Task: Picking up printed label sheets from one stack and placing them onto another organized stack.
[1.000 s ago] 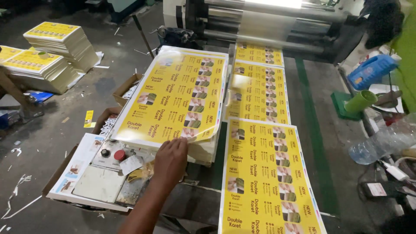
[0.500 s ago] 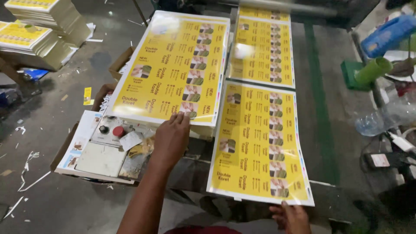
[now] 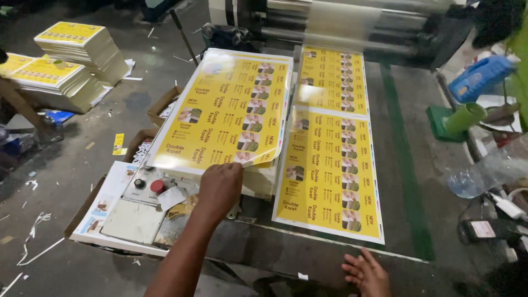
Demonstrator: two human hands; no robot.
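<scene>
My left hand [image 3: 220, 184] grips the near edge of a glossy yellow printed sheet [image 3: 225, 110], which lies on top of a stack of like sheets [image 3: 261, 181] and curls up slightly at that edge. To its right, a second yellow sheet [image 3: 330, 170] lies flat on the dark machine table [image 3: 407, 165]. A third sheet [image 3: 333, 80] comes out from under the rollers [image 3: 352, 22] beyond it. My right hand [image 3: 366, 272] hovers open, fingers spread, just short of the flat sheet's near edge, holding nothing.
A control box with a red button [image 3: 157, 186] and a black knob sits left of my left hand. Stacks of yellow sheets [image 3: 77, 47] stand on the littered floor at far left. A blue container [image 3: 478, 77], green cup [image 3: 465, 118] and plastic bottle [image 3: 478, 173] crowd the right side.
My right hand came into view at the near edge of the flat sheet and now sits a little apart from it. My left hand stays on the top sheet's near edge.
</scene>
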